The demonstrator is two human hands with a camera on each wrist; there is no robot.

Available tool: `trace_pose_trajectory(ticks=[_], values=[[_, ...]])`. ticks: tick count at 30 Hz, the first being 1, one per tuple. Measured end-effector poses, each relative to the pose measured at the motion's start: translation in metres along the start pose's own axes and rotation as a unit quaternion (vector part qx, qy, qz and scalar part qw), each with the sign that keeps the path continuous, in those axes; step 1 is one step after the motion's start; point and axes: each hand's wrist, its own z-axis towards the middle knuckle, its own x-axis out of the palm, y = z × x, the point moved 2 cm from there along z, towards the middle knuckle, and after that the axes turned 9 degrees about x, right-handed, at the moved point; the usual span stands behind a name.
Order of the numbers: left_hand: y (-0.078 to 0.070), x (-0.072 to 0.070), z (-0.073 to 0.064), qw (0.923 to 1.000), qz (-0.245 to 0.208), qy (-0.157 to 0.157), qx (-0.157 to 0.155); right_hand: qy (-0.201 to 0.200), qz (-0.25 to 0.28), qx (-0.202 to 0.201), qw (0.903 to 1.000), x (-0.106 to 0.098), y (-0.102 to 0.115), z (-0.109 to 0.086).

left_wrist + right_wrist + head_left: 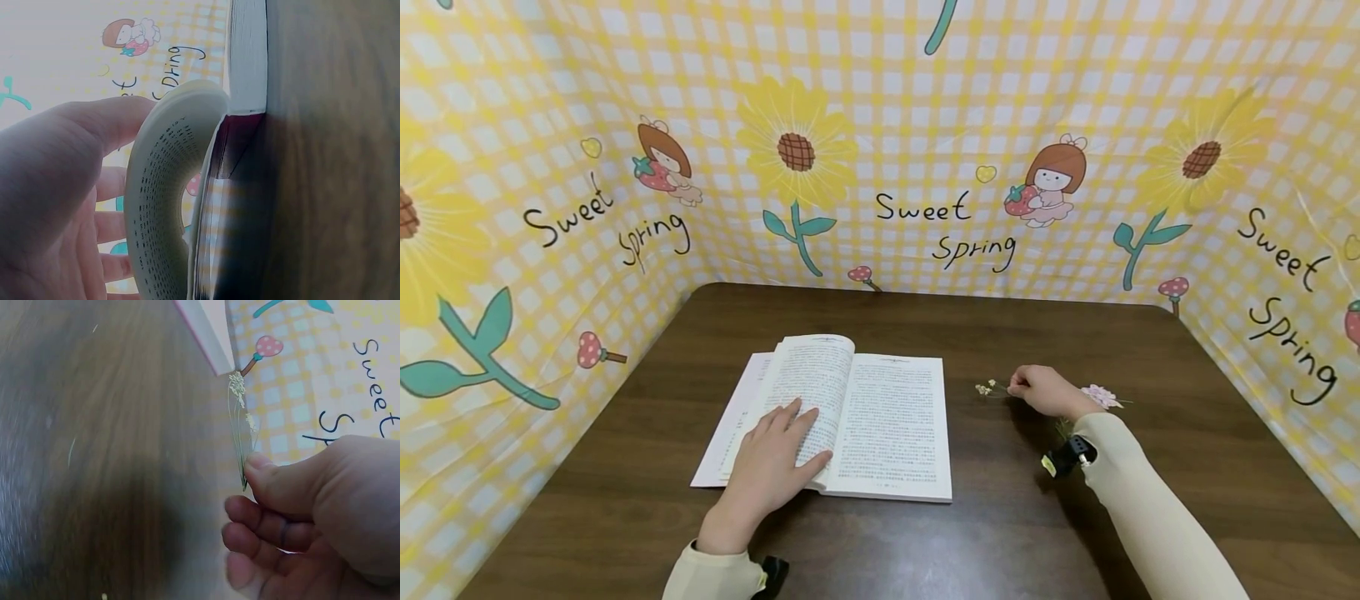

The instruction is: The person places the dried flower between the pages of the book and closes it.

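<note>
A thick book (891,425) lies spread on the dark table, its left-hand pages bulging upward. My left hand (775,462) rests on those pages with its fingers spread. In the left wrist view the curved pages (159,187) lie against the fingers, and the thumb is near the book's lower edge. To the right of the book, my right hand (1048,390) pinches a small sprig of pale dried flowers (985,388) by its thin green stems. The sprig's blossoms (237,387) point toward the book in the right wrist view.
A pale pink flower (1103,396) lies on the table (880,550) behind the right wrist. Some greenery (1063,427) shows beside that wrist, partly covered by it. Yellow checked cloth (895,108) with printed sunflowers walls the table's back and sides.
</note>
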Motion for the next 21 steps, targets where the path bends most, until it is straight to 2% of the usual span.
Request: trace_pose_trajectory(ticks=[4,8,14,21], values=[[0.0,-0.001,-0.001,1.0,-0.003,0.004,-0.005,0.015,0.037,0.021,0.999,0.0,0.003,-0.001],[-0.001,-0.002,-0.001,0.9999,-0.008,0.006,-0.008,0.03,0.104,0.04,0.9933,0.001,0.005,-0.003],[-0.002,-0.003,-0.002,0.9999,-0.008,0.006,-0.008,0.018,0.206,0.046,0.9773,0.003,0.012,-0.003],[0.0,-0.002,-0.001,0.9999,-0.004,0.008,-0.007,-0.011,0.283,0.059,0.9574,0.006,0.024,-0.005]])
